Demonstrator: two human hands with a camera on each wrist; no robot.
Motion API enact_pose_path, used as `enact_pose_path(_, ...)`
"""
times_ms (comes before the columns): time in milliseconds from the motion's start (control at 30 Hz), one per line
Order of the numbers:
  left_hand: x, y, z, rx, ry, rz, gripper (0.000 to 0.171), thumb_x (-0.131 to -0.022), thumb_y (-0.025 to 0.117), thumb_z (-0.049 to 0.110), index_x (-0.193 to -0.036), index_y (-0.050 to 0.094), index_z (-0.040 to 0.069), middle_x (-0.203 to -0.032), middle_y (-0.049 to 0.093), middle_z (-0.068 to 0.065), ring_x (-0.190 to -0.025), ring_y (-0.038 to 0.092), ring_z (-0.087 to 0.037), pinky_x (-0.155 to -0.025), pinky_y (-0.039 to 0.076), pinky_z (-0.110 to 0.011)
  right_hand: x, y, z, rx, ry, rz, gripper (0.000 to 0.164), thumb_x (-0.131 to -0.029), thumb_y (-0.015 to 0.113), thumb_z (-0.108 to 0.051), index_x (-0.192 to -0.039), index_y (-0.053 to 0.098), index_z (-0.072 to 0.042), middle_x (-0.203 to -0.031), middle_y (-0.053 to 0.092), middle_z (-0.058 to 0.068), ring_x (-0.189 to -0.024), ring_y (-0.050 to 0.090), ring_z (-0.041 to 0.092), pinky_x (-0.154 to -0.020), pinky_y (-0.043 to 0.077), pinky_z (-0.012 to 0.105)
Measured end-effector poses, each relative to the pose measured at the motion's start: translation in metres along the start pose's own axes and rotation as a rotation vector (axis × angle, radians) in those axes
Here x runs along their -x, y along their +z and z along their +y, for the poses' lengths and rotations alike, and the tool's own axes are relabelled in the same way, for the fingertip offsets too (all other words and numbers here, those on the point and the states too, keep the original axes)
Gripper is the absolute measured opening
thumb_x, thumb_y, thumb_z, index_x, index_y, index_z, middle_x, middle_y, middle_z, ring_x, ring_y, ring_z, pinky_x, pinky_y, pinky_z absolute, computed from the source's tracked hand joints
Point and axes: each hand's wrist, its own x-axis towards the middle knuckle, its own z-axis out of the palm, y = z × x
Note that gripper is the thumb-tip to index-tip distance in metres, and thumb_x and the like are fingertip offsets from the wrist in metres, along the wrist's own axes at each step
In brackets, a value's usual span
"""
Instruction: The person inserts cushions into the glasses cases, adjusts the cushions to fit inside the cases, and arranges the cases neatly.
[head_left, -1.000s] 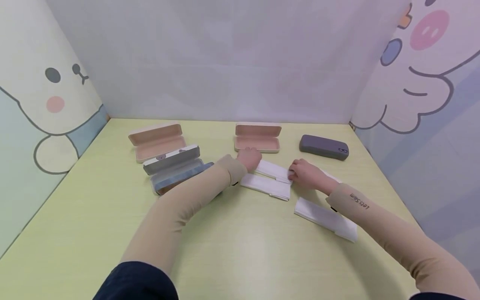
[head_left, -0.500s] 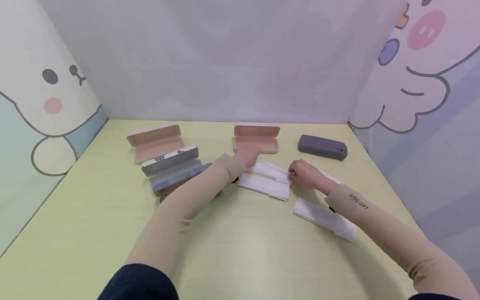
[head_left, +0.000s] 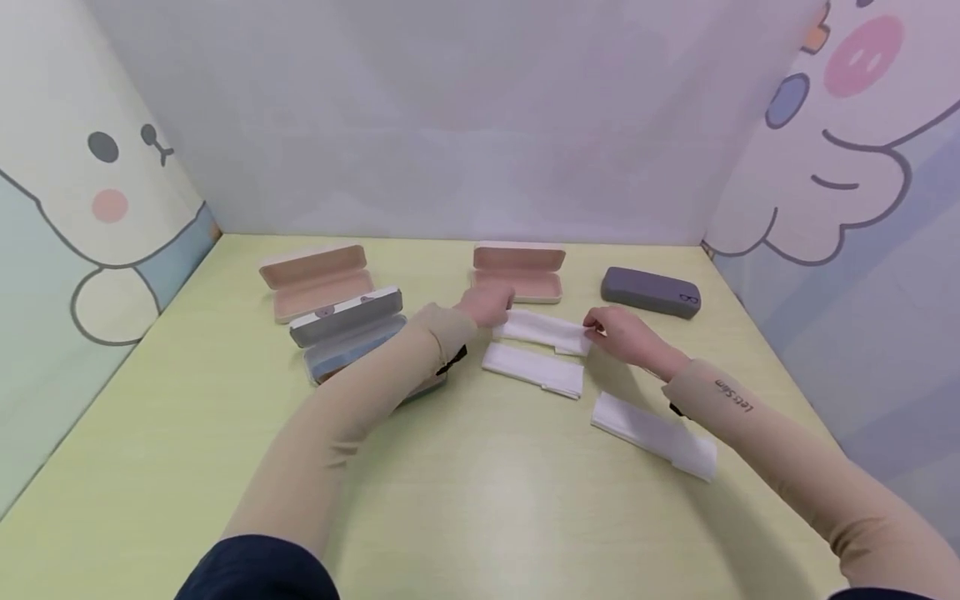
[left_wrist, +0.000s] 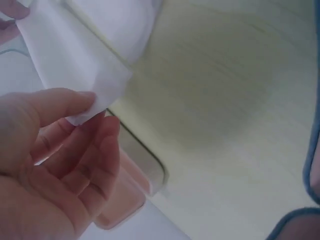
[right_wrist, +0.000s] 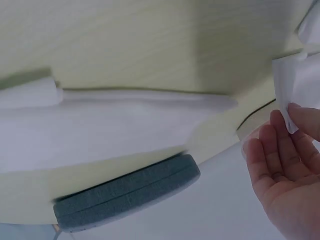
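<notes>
Pinching a folded white cloth strip point(head_left: 543, 327), your left hand point(head_left: 486, 304) and right hand point(head_left: 630, 337) could unfold it by tugging toward the yellow table's point(head_left: 480, 517) side edges.

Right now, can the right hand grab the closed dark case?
Probably yes: the dark case sits just beyond the right hand with nothing between, but that hand first needs to release the white cloth it pinches.

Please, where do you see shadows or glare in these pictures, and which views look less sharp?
Head view: pale glare on the table, soft shadow beside the right sleeve, fairly sharp; left wrist view: hazy, broad shadow on the table, held white cloth washed out; right wrist view: also hazy, dark shadow band near the top.
</notes>
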Motion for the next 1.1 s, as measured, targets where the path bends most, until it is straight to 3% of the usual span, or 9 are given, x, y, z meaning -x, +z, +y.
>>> enact_pose_path(100, -0.041, 0.015, -0.022, -0.045, -0.057, 0.007, 0.016, -0.086, 0.045, -0.004, -0.088, 0.060, 0.003, -0.087, 0.059, -0.005, -0.076, 0.050, -0.016, -0.059, 0.040, -0.024, -0.003, -0.012, -0.002, -0.001, -0.007, 0.017, 0.013, -0.088, 0.061, -0.003, -0.097, 0.066, 0.005, -0.091, 0.069, 0.020, -0.084, 0.065, 0.031, -0.077, 0.053, 0.045)
enact_pose_path(200, -0.061, 0.018, -0.037, -0.016, -0.069, 0.064, 0.016, -0.085, 0.046, -0.001, -0.079, 0.059, 0.006, -0.077, 0.057, -0.004, -0.066, 0.047, -0.014, -0.055, 0.040, -0.025, -0.009, -0.023, -0.004, -0.002, -0.010, 0.032, 0.013, -0.088, 0.061, -0.003, -0.098, 0.065, 0.005, -0.092, 0.069, 0.021, -0.085, 0.065, 0.032, -0.077, 0.053, 0.045)
enact_pose_path(267, -0.063, 0.014, -0.042, 0.024, -0.067, 0.106, 0.015, -0.086, 0.047, 0.000, -0.078, 0.058, 0.007, -0.074, 0.054, -0.003, -0.064, 0.045, -0.014, -0.055, 0.037, -0.026, -0.014, -0.029, -0.004, 0.003, -0.006, 0.038, 0.014, -0.089, 0.061, -0.004, -0.099, 0.065, 0.005, -0.094, 0.069, 0.021, -0.087, 0.065, 0.033, -0.078, 0.053, 0.045)
enact_pose_path(400, -0.058, 0.002, -0.042, 0.070, -0.095, 0.158, 0.010, -0.088, 0.049, 0.004, -0.087, 0.059, 0.004, -0.085, 0.059, -0.006, -0.071, 0.048, -0.016, -0.062, 0.040, -0.027, -0.027, -0.039, -0.006, -0.001, 0.010, 0.020, 0.016, -0.091, 0.059, -0.005, -0.102, 0.065, 0.005, -0.097, 0.069, 0.022, -0.091, 0.065, 0.033, -0.081, 0.053, 0.046)
enact_pose_path(567, -0.060, -0.002, -0.045, 0.129, -0.172, 0.169, 0.018, -0.090, 0.051, 0.007, -0.104, 0.061, 0.001, -0.108, 0.064, -0.011, -0.095, 0.058, -0.023, -0.082, 0.050, -0.033, -0.045, -0.046, -0.007, 0.004, 0.018, -0.007, 0.018, -0.092, 0.057, -0.004, -0.105, 0.064, 0.006, -0.102, 0.067, 0.024, -0.094, 0.064, 0.035, -0.084, 0.051, 0.048)
enact_pose_path(700, -0.066, 0.000, -0.050, 0.160, -0.241, 0.174, 0.021, -0.092, 0.052, 0.010, -0.109, 0.060, 0.002, -0.114, 0.063, -0.011, -0.106, 0.060, -0.026, -0.091, 0.051, -0.037, -0.059, -0.047, -0.006, 0.027, 0.011, -0.006, 0.018, -0.092, 0.056, -0.005, -0.104, 0.063, 0.006, -0.101, 0.067, 0.024, -0.093, 0.063, 0.035, -0.084, 0.050, 0.047)
enact_pose_path(800, -0.070, 0.001, -0.049, 0.162, -0.299, 0.189, 0.017, -0.093, 0.050, 0.011, -0.105, 0.059, 0.003, -0.110, 0.063, -0.009, -0.100, 0.060, -0.023, -0.084, 0.051, -0.035, -0.068, -0.047, -0.004, 0.030, 0.022, -0.007, 0.018, -0.092, 0.056, -0.006, -0.104, 0.063, 0.005, -0.101, 0.066, 0.023, -0.092, 0.063, 0.034, -0.083, 0.050, 0.046)
enact_pose_path(933, -0.077, 0.003, -0.048, 0.190, -0.366, 0.195, 0.016, -0.094, 0.043, 0.005, -0.100, 0.058, 0.003, -0.104, 0.062, -0.010, -0.079, 0.053, -0.019, -0.065, 0.044, -0.030, -0.079, -0.044, -0.001, 0.020, 0.045, -0.017, 0.018, -0.093, 0.055, -0.006, -0.105, 0.063, 0.005, -0.103, 0.066, 0.023, -0.093, 0.063, 0.034, -0.084, 0.050, 0.046)
enact_pose_path(1100, -0.086, 0.010, -0.048, 0.200, -0.435, 0.220, 0.027, -0.096, 0.039, 0.005, -0.112, 0.061, 0.004, -0.113, 0.065, -0.010, -0.067, 0.050, -0.017, -0.055, 0.039, -0.029, -0.089, -0.036, 0.003, 0.011, 0.061, -0.057, 0.020, -0.094, 0.053, -0.004, -0.108, 0.063, 0.006, -0.107, 0.065, 0.025, -0.094, 0.063, 0.034, -0.083, 0.051, 0.045)
